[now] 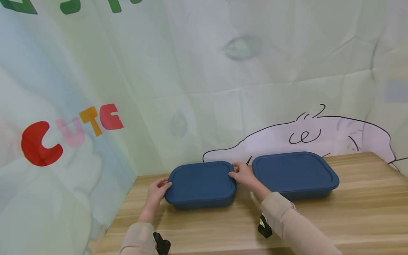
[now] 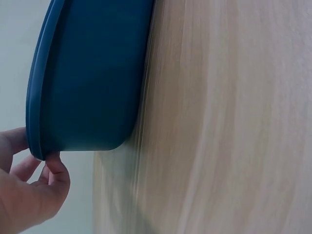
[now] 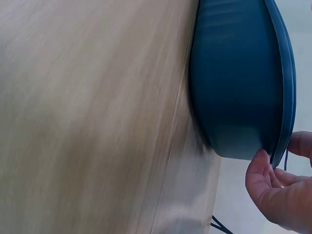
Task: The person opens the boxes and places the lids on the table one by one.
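A dark blue lidded container [image 1: 200, 182], rectangular with rounded corners, stands on the wooden table between my two hands. My left hand [image 1: 157, 191] pinches the lid's rim at its left end, thumb on top and curled fingers beneath. At the right end my right hand [image 1: 243, 175] grips the rim the same way. Both wrist views show the container's side wall [image 2: 92, 78] and fingertips under the lid's overhanging edge [image 3: 287, 92]. The lid lies on the container all round, as far as I can see.
A second blue lidded container [image 1: 294, 171] stands to the right, just beyond my right hand. The wooden table [image 1: 220, 226] runs back to a printed cloth backdrop [image 1: 191, 88] with coloured letters and a cartoon outline. Small black devices [image 1: 264, 226] sit at both wrists.
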{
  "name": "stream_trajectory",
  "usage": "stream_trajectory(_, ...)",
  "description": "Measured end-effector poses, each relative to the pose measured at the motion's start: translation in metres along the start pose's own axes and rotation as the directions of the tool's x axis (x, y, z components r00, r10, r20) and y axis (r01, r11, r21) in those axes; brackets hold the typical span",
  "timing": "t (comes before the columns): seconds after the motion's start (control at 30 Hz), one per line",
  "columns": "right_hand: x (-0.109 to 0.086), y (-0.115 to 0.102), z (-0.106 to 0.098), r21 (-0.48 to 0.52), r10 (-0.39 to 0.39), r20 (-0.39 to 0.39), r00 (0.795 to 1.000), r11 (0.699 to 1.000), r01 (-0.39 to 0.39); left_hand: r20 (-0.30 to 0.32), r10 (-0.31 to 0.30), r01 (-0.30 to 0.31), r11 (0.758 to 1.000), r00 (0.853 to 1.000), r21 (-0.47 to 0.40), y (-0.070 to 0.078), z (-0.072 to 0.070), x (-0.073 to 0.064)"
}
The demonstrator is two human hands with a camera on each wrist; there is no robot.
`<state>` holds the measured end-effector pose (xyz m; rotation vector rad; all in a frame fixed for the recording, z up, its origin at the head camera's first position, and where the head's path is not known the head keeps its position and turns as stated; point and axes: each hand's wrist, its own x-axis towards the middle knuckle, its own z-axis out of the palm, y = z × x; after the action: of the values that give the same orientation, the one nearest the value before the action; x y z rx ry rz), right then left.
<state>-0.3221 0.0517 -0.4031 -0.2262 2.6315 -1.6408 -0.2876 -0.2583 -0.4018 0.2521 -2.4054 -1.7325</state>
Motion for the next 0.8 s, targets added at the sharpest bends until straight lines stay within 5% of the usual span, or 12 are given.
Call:
stream_trajectory(0.33, 0.0012, -0.003, 0.0054, 0.18, 0.111, 0.016, 0.994, 0.977, -0.113, 0.002, -0.037, 0.037, 0.999, 0.999, -0.027, -0.0005, 0.0015, 0.0008)
stream_trajectory(0.8, 0.0039, -0.0058, 0.0068, 0.309, 0.215, 0.056, 0.975, 0.925, -0.222, 0.052, -0.129, 0.138, 0.966, 0.99, -0.219, -0.0027, 0.0002, 0.0022)
